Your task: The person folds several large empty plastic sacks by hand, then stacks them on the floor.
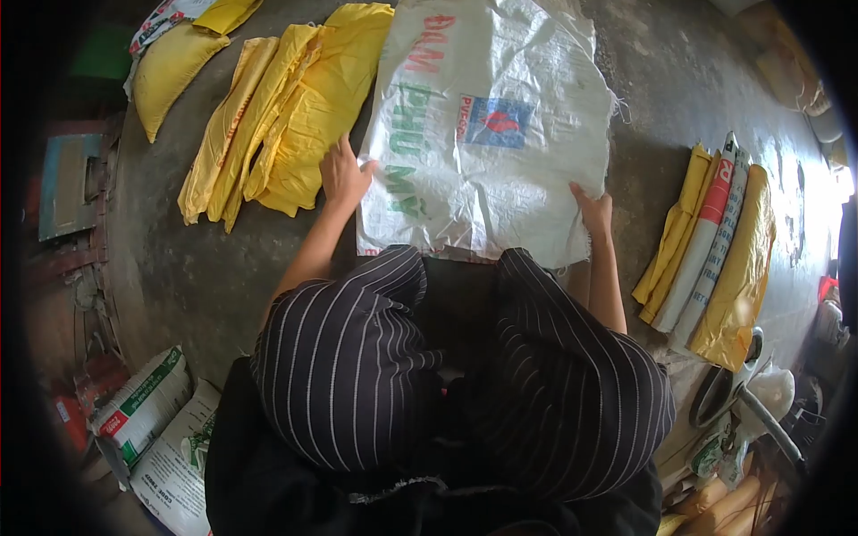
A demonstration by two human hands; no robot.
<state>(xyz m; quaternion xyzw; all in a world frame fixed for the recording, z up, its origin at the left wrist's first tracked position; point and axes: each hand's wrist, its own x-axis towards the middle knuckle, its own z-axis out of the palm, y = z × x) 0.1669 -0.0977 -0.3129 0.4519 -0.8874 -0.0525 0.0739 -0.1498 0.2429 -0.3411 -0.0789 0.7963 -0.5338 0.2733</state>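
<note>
Grip half-curled, closure unclear, left hand (345, 179) and right hand (595, 214) touch the white sack (487, 174) between them, likely straightening it; next needs even tension.

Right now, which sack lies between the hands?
The white sack with the blue logo, spread wide between left hand and right hand. The yellow sacks lie to its left, the bundle to its right.

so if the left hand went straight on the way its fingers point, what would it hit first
Probably the yellow sack just ahead of the left hand; the hand's height is unclear, so it might pass over.
</note>
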